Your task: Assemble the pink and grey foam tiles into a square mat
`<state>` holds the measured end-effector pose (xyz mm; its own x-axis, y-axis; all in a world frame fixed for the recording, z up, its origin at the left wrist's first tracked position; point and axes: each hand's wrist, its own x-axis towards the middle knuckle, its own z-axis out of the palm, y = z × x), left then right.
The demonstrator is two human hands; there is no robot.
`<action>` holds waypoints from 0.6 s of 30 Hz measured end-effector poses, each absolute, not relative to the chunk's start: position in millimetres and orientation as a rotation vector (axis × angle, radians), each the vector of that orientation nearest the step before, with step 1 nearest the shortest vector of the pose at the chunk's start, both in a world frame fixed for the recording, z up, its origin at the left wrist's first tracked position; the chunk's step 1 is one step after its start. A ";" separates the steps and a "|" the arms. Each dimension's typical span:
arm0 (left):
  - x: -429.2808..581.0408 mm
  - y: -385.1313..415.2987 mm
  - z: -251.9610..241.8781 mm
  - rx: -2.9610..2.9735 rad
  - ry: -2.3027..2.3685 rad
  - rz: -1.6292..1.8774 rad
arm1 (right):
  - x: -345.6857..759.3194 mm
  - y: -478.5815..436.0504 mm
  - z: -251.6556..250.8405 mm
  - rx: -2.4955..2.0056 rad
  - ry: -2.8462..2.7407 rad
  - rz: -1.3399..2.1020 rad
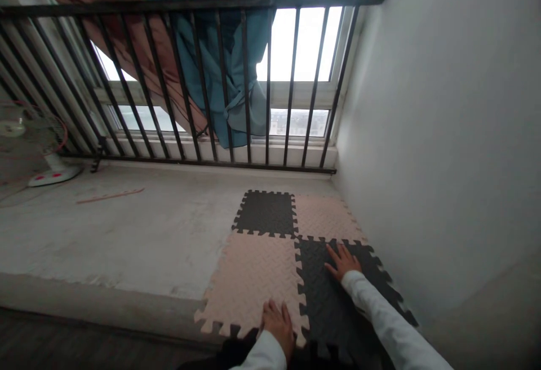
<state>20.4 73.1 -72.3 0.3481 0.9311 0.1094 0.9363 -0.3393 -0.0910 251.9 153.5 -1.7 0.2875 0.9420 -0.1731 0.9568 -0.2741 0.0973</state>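
Left hand (278,326) lay open on the near pink foam tile (260,280), right hand (343,264) spread on the near black foam tile (327,308); neither gripped. Tiles, beside the wall (443,133), seemed light, pliable, best held by toothed edges.

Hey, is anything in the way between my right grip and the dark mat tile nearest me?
Nothing visible is. Your right grip lies open on the near dark tile, close to its far edge, with no object seen between them. The wall stands off to the right.
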 end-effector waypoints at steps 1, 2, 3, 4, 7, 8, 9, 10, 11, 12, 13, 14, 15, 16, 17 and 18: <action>16.2 73.0 -73.9 -2.434 -1.690 -0.158 | 251.2 168.4 -6.3 2.391 1.726 -0.147; 11.3 73.5 -75.5 -2.408 -1.663 -0.246 | 248.4 181.9 -11.3 2.404 1.708 -0.178; 5.8 74.4 -77.4 -2.387 -1.637 -0.321 | 243.8 194.2 -16.0 2.405 1.717 -0.208; -0.2 75.6 -79.8 -2.367 -1.610 -0.388 | 238.0 205.3 -19.9 2.392 1.761 -0.228; -17.8 78.9 -88.3 -2.316 -1.501 -0.534 | 219.4 231.1 -26.6 2.251 1.942 -0.279; -22.3 79.8 -90.0 -2.299 -1.454 -0.564 | 214.7 237.0 -27.6 2.208 1.968 -0.284; -25.8 80.7 -89.7 -2.284 -1.409 -0.585 | 211.3 241.3 -28.3 2.184 1.967 -0.284; -28.3 82.1 -86.7 -2.277 -1.366 -0.595 | 209.3 244.2 -28.9 2.178 1.948 -0.284; -30.1 84.0 -80.3 -2.280 -1.321 -0.599 | 208.5 245.8 -29.4 2.183 1.945 -0.273; -31.9 86.8 -70.2 -2.287 -1.275 -0.605 | 208.6 246.2 -29.9 2.190 1.960 -0.263; -34.7 90.6 -56.3 -2.297 -1.226 -0.618 | 209.3 245.9 -30.1 2.194 1.985 -0.256; -39.4 95.4 -39.2 -2.305 -1.185 -0.636 | 210.2 245.1 -30.1 2.196 2.016 -0.252; -47.1 101.0 -19.4 -2.308 -1.154 -0.665 | 211.1 243.9 -29.8 2.200 2.048 -0.244; -58.9 107.0 2.2 -2.310 -1.135 -0.703 | 211.7 242.7 -29.2 2.203 2.066 -0.243; -75.1 112.9 24.6 -2.307 -1.154 -0.736 | 212.1 241.6 -28.5 2.210 2.072 -0.241; -95.9 117.9 47.0 -2.301 -1.183 -0.784 | 212.2 240.7 -27.9 2.219 2.069 -0.237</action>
